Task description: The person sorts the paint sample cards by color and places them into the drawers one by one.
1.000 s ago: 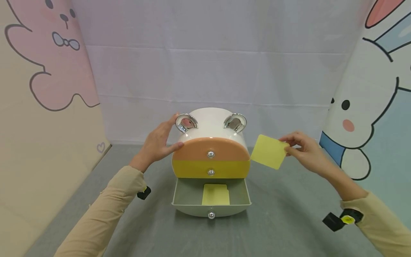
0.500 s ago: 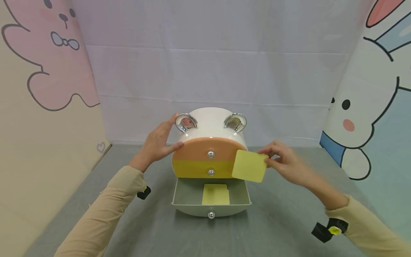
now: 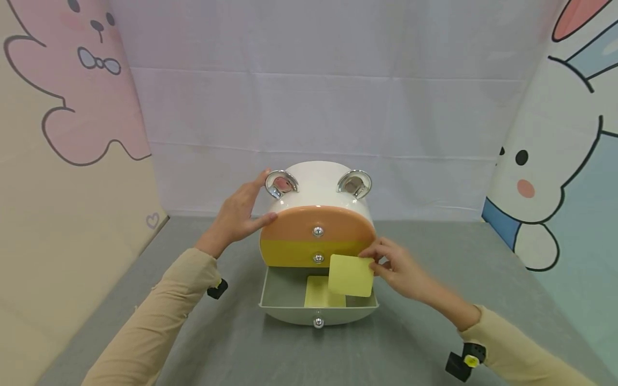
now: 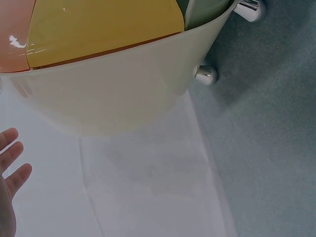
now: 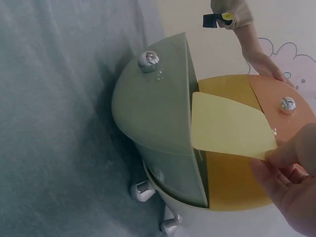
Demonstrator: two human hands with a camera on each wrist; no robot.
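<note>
My right hand (image 3: 396,271) pinches a square yellow card (image 3: 351,275) by its right edge, over the pulled-out green bottom drawer (image 3: 285,289). Inside that drawer lies another yellow card (image 3: 316,292), partly covered in the head view by the held one. The drawer belongs to a small cabinet (image 3: 316,185) with a white rounded top and silver ears. Its orange drawer (image 3: 289,228) and yellow drawer (image 3: 289,253) are closed. My left hand (image 3: 238,212) rests on the cabinet's left side, thumb at the orange front's edge and fingers by the left ear.
The cabinet stands on a grey cloth-covered table (image 3: 232,343). Behind it hangs a pale sheet (image 3: 318,107). Panels with a printed pink bear (image 3: 92,102) and a white rabbit (image 3: 536,155) flank the table at left and right.
My right hand has carried the yellow card leftward and down, from right of the cabinet to over the green drawer. The left hand and cabinet have stayed in place.
</note>
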